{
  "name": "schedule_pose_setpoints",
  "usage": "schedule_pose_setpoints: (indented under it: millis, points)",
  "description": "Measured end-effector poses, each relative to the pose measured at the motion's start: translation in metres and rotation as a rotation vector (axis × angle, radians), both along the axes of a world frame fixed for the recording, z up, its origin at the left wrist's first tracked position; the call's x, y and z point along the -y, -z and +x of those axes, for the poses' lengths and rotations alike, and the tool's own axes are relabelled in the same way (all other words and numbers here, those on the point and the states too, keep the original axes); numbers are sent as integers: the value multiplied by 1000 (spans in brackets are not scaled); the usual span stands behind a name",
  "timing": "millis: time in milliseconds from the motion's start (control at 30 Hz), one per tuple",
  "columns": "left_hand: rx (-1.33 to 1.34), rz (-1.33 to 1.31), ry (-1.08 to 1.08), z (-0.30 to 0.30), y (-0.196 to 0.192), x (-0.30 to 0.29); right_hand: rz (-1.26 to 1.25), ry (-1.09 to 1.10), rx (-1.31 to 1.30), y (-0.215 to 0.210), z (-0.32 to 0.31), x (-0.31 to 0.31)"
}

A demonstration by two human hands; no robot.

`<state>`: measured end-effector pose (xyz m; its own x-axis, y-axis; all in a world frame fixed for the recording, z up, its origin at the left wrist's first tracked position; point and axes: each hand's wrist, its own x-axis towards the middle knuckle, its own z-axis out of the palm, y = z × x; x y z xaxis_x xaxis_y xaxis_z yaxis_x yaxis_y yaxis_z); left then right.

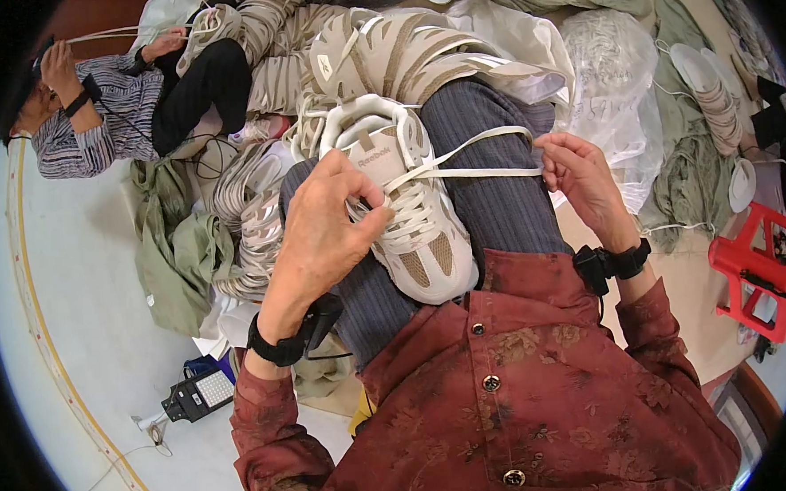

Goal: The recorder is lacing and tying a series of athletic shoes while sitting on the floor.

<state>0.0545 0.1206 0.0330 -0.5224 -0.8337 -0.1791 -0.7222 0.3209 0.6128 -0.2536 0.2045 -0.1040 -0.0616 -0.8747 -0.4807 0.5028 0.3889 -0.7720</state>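
Observation:
A beige and white sneaker point(439, 274) rests on my lap, its toe toward me and its laces threaded across the front. My left hand point(325, 227) is closed in a pinch over the left side of the lacing, at the shoelace; the fingertips partly hide what they grip. Out to the right, my right hand point(581, 182) pinches the far end of the cream shoelace point(482, 172). Two strands of it stretch from the shoe's upper eyelets to those fingers, above my dark striped trouser leg point(489, 209).
Stacked beige shoe uppers point(418, 53) lie just beyond my knees, with more uppers point(253, 204) at left. Another person point(120, 117) works with laces at upper left. Clear plastic bags point(611, 83) lie at right, near a red stool point(759, 271). A lamp point(196, 394) stands at lower left.

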Motion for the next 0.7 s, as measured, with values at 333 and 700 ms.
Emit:
schedule_pose_setpoints:
  millis: [333, 700]
  points:
    - [-149, -60, -98, -5, 9, -20, 41, 21, -8, 3, 4, 3]
    - [-122, -113, -57, -12, 14, -21, 66, 9, -14, 6, 4, 6]
